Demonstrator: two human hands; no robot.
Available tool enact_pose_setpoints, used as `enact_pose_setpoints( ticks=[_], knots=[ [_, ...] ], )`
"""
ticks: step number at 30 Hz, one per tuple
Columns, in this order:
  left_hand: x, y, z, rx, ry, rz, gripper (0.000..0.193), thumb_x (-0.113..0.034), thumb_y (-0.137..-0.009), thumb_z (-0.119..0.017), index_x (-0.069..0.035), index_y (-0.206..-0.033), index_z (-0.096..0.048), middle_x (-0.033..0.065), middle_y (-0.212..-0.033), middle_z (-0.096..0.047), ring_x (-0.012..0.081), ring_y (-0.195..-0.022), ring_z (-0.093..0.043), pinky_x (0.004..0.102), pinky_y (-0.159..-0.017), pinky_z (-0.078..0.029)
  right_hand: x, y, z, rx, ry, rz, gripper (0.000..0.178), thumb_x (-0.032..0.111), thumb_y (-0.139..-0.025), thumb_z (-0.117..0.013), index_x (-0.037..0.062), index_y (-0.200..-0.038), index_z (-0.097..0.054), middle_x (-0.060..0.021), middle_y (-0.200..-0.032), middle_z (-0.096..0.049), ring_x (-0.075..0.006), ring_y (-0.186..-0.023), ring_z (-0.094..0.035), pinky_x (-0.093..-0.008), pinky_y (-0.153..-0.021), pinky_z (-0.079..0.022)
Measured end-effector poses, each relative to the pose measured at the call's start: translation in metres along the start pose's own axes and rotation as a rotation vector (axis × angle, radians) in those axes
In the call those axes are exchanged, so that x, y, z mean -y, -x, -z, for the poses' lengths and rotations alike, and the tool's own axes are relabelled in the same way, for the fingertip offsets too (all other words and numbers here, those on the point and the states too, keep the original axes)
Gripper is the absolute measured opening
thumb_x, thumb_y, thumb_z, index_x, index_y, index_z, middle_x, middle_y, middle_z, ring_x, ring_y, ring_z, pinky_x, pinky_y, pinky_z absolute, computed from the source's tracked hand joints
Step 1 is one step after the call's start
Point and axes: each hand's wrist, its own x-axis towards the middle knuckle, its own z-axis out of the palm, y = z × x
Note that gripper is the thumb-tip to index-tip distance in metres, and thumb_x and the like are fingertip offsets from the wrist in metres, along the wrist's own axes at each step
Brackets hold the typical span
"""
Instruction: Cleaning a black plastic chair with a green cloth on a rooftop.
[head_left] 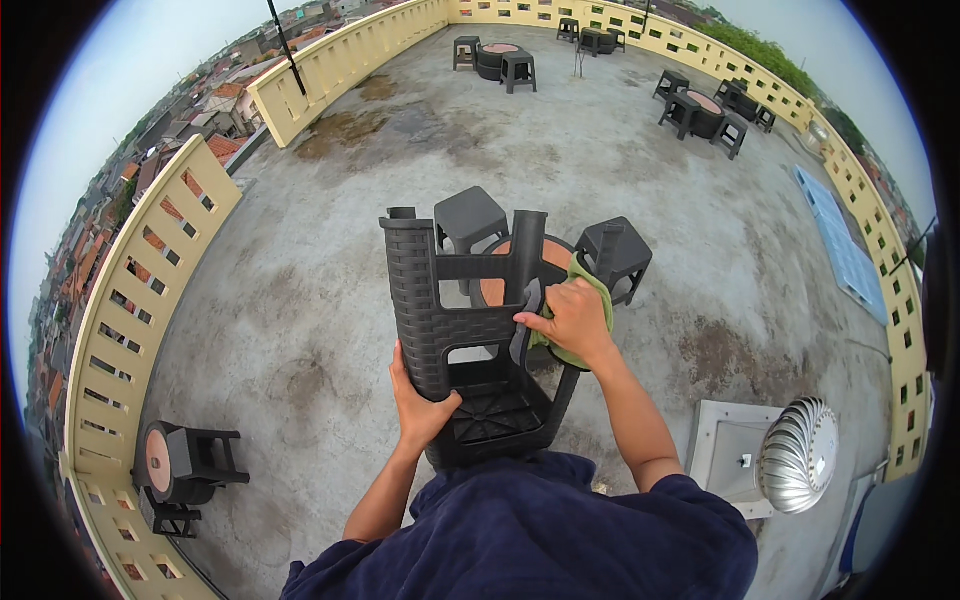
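A black plastic stool (412, 300) with a woven pattern is tipped over against my body, its legs pointing up and away and its hollow underside facing me. My left hand (424, 410) grips its left side low down, thumb on the inner edge and fingers outside. In my right hand (575, 318) is a green cloth (600, 283) with a grey part, bunched around a right-hand leg of the stool. My right fingers are closed over the cloth, and part of that leg is hidden behind it.
Just beyond are two more black stools (470, 215) (628, 250) by a round table with a reddish top (555, 252). A metal turbine vent (798, 455) stands at right, near blue panels (838, 240). Another table (160, 458) sits at left by the yellow parapet (120, 310).
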Motion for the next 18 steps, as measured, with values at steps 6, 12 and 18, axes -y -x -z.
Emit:
enact_pose_setpoints(
  ticks=[6,12,18],
  knots=[
    [-0.019,-0.003,-0.016,0.07,0.083,0.078,0.109,-0.004,-0.058,-0.073,-0.002,-0.15,-0.016,0.0206,-0.135,-0.038,0.0322,-0.127,-0.042,0.0413,-0.107,-0.036,0.078,-0.028,-0.017,-0.286,-0.09,0.071,0.056,0.054,-0.082,-0.067,-0.0021,-0.086,-0.064,-0.0136,-0.089,-0.061,-0.0282,-0.084,-0.057,-0.0406,-0.08,-0.043],
    [-0.026,0.002,-0.003,0.019,0.203,0.112,0.111,-0.002,-0.059,-0.073,-0.002,-0.15,-0.009,0.0189,-0.132,-0.043,0.0281,-0.116,-0.054,0.0382,-0.097,-0.045,0.065,0.003,-0.017,-0.021,-0.109,0.203,0.038,0.046,-0.087,-0.063,0.0131,-0.105,-0.069,-0.009,-0.121,-0.06,-0.0302,-0.124,-0.05,-0.0521,-0.112,-0.026],
    [-0.024,0.003,-0.005,0.034,0.074,0.106,0.109,-0.005,-0.059,-0.074,-0.002,-0.15,-0.014,0.0209,-0.135,-0.04,0.0313,-0.127,-0.044,0.0412,-0.106,-0.039,0.049,0.008,-0.019,-0.059,-0.005,-0.069,0.029,0.026,-0.082,-0.062,0.0079,-0.104,-0.069,-0.0156,-0.125,-0.057,-0.0357,-0.129,-0.045,-0.0612,-0.111,-0.021]
  ],
)
